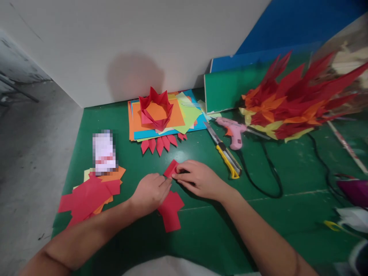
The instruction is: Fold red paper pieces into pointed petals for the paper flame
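Note:
A small piece of red paper [171, 168] is held between both hands over the green table. My left hand [151, 191] has its fingers closed at the paper's lower left edge. From the right, my right hand [199, 178] pinches the same paper with thumb and fingertips. Just below lie red paper pieces [171, 216], partly under my left hand. Beyond my hands sits a row of pointed red folded petals [159, 145]. A ring of folded red paper [156, 109] rests on a stack of coloured sheets [178, 130].
A yellow box cutter [227, 157] and a pink glue gun [235, 130] with a black cord lie to the right. Red and orange paper flowers [296, 99] stand behind them. At left are a blurred-out phone-like object [104, 151] and loose red and orange paper [92, 195].

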Available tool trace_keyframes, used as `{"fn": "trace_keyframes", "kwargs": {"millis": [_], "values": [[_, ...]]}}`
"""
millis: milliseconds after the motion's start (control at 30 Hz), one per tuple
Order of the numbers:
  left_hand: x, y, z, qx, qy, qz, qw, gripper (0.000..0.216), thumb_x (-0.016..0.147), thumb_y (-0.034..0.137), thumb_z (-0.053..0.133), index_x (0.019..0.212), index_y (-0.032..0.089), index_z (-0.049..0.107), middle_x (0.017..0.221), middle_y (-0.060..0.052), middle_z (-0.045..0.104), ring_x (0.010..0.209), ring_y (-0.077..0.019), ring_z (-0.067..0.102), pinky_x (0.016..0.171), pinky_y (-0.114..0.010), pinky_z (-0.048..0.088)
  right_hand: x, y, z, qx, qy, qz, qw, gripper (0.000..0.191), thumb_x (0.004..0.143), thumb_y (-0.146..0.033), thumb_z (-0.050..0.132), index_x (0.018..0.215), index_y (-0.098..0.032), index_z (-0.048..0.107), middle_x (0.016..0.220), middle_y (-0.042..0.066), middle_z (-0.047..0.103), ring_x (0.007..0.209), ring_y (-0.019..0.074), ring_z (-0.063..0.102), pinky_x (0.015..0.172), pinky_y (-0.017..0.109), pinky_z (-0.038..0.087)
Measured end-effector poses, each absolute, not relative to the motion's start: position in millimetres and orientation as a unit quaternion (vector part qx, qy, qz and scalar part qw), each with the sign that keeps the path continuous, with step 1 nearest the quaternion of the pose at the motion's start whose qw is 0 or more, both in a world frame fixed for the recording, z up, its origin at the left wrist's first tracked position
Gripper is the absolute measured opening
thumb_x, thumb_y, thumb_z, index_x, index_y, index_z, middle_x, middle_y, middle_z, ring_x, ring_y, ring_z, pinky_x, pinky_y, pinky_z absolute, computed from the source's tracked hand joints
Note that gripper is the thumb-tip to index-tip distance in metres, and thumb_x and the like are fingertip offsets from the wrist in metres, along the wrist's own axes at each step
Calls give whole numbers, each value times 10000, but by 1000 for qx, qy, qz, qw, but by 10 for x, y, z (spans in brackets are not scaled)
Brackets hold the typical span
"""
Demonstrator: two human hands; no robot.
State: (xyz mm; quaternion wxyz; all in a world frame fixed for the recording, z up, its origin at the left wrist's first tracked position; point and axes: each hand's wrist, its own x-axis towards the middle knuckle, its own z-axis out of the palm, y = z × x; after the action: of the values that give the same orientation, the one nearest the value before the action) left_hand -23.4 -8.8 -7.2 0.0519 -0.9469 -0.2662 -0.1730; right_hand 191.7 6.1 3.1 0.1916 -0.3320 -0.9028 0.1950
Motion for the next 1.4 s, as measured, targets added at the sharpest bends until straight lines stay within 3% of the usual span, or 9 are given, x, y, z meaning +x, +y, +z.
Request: {"fn": "trace_keyframes", "kwargs": {"millis": [367, 733, 1133, 1267, 1400], "values": [[-182, -158, 2, -941, -301, -149, 42, 303, 941, 164, 357, 943, 81, 649, 615, -62, 564, 565, -167, 534, 484, -291, 392, 1919, 62, 19, -335, -903, 194, 187, 250, 918, -209, 466, 1035, -176, 685, 964, 100, 636, 902, 187, 555, 775, 334, 453], [-225, -91, -3, -935, -300, -184, 33, 304, 930, 131, 357, 786, 128, 625, 596, -32, 549, 527, -152, 496, 486, -296, 363, 1909, 72, 39, -332, -907, 184, 180, 261, 932, -220, 451, 1026, -179, 691, 941, 93, 642, 872, 182, 554, 757, 318, 453], [-252, -63, -5, -922, -322, -214, 24, 242, 921, 179, 427, 801, 146, 634, 582, -16, 554, 529, -141, 496, 503, -284, 341, 1903, 80, 39, -327, -914, 169, 170, 262, 931, -232, 464, 1084, -206, 675, 977, 94, 645, 890, 179, 545, 766, 317, 451], [-281, -21, -5, -915, -360, -183, 13, 212, 918, 189, 432, 925, 152, 640, 612, -14, 573, 561, -154, 520, 523, -292, 347, 1903, 82, 38, -327, -917, 173, 151, 266, 930, -233, 463, 1096, -207, 670, 988, 94, 638, 891, 182, 540, 770, 320, 446], [-297, 35, -20, -889, -422, -173, -35, 221, 920, 285, 460, 1044, 175, 606, 781, -31, 631, 691, -163, 577, 597, -296, 382, 1902, 78, 32, -327, -917, 170, 154, 267, 926, -228, 470, 1108, -206, 663, 991, 99, 634, 906, 190, 539, 780, 332, 444]]}}
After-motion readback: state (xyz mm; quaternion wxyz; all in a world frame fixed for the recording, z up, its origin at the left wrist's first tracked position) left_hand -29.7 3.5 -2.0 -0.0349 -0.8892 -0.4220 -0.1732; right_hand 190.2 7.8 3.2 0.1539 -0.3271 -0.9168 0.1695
